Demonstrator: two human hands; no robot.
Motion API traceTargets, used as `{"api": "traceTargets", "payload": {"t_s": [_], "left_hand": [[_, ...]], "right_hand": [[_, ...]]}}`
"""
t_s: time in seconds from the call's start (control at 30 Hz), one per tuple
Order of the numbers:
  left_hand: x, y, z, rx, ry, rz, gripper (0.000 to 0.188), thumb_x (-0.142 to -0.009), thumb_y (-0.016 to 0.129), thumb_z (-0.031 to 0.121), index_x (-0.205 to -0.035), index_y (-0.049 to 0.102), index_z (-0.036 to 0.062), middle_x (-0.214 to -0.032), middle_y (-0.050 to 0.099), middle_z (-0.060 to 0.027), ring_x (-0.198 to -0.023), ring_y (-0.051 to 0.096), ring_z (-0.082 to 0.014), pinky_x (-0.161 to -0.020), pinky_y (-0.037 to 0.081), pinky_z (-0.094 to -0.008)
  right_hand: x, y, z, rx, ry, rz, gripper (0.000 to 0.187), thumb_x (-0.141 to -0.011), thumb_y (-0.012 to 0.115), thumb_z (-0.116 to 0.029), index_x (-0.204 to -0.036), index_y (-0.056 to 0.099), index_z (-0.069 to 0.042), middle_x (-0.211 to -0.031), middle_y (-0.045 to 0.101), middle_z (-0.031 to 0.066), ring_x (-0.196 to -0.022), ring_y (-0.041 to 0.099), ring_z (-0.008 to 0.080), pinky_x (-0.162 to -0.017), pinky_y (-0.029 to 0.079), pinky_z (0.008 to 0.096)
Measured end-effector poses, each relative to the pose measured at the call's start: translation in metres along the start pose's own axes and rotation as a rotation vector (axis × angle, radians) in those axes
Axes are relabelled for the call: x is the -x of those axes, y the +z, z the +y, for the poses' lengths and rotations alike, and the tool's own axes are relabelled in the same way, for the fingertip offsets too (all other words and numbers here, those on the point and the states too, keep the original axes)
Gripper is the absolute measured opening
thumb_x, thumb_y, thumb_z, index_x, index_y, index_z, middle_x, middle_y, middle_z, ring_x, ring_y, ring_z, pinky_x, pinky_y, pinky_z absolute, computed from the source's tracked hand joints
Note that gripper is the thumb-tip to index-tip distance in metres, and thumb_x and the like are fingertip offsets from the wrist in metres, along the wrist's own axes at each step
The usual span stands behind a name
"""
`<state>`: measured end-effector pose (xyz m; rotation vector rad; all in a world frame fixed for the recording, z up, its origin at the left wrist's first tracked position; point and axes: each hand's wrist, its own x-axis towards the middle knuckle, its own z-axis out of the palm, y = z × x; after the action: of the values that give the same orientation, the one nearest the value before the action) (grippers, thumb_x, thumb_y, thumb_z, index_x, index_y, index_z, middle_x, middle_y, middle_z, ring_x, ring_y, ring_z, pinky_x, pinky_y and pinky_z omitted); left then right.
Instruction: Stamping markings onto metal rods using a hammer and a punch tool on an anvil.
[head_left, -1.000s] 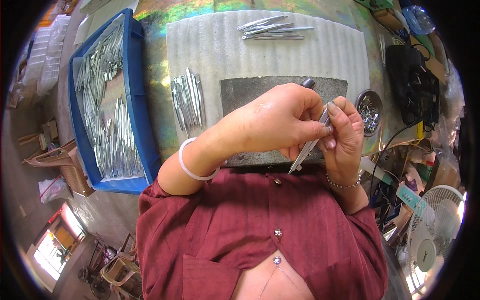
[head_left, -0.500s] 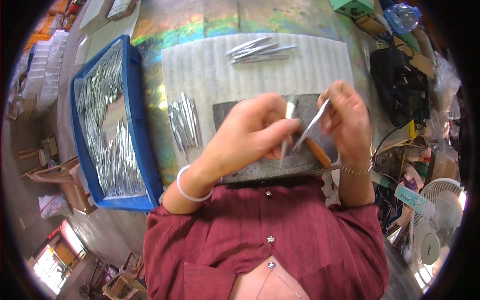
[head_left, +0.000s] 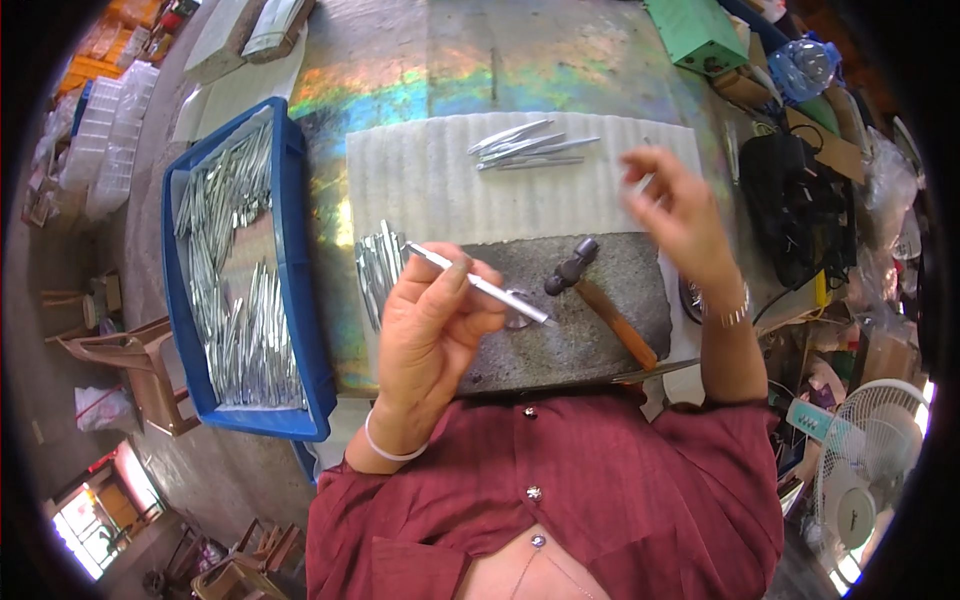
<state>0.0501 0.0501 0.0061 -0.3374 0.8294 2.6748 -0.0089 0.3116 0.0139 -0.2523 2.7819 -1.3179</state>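
Observation:
My left hand (head_left: 425, 335) pinches a slim silver metal strip (head_left: 490, 290) between thumb and fingers, its lower end slanting toward a dark stone-like slab (head_left: 500, 362). Farther right and away, my right hand (head_left: 682, 215) is blurred by motion. Its fingers are closed around what looks like another slim silver piece (head_left: 645, 183), mostly hidden. A hammer (head_left: 612, 322) with a dark head and wooden handle lies on the slab. Beyond it, a small pile of slim silver pieces (head_left: 530, 148) rests on a white foam sheet (head_left: 420, 170). Another bundle (head_left: 376, 270) lies beside my left hand.
At left, a blue tray (head_left: 287, 230) holds many slim silver pieces. A green metal box (head_left: 700, 40), a clear plastic bottle (head_left: 803, 65) and a black bag (head_left: 790, 170) stand at the far right. A white fan (head_left: 865, 470) is at the near right.
My hands have moved apart: the left drew back to the left with its strip, the right went farther away toward the foam sheet. The hammer is now uncovered.

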Motion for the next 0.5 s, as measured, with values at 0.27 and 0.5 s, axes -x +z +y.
{"api": "traceTargets", "payload": {"t_s": [0.27, 0.5], "left_hand": [[0.012, -0.014, -0.027, 0.157, -0.313, -0.071, 0.007, -0.092, 0.055, 0.01, -0.093, 0.051, 0.004, -0.091, 0.063, -0.0138, -0.087, 0.066, -0.0227, -0.068, 0.058, -0.0276], [0.039, -0.019, -0.015, -0.404, -0.343, -0.22, 0.01, -0.087, 0.061, 0.003, -0.095, 0.055, 0.0004, -0.078, 0.063, -0.0041, -0.07, 0.057, -0.0054, -0.063, 0.046, -0.0195]], "right_hand": [[0.068, 0.061, -0.046, -0.949, 0.012, -0.184, 0.025, -0.082, 0.066, 0.002, -0.106, 0.06, 0.001, -0.086, 0.06, 0.0033, -0.069, 0.053, 0.0042, -0.059, 0.043, 0.0171], [0.073, 0.07, -0.056, -1.11, 0.207, -0.324, 0.008, -0.089, 0.059, -0.002, -0.095, 0.059, 0.003, -0.081, 0.061, 0.0032, -0.073, 0.057, 0.0053, -0.061, 0.046, 0.0188]]}}
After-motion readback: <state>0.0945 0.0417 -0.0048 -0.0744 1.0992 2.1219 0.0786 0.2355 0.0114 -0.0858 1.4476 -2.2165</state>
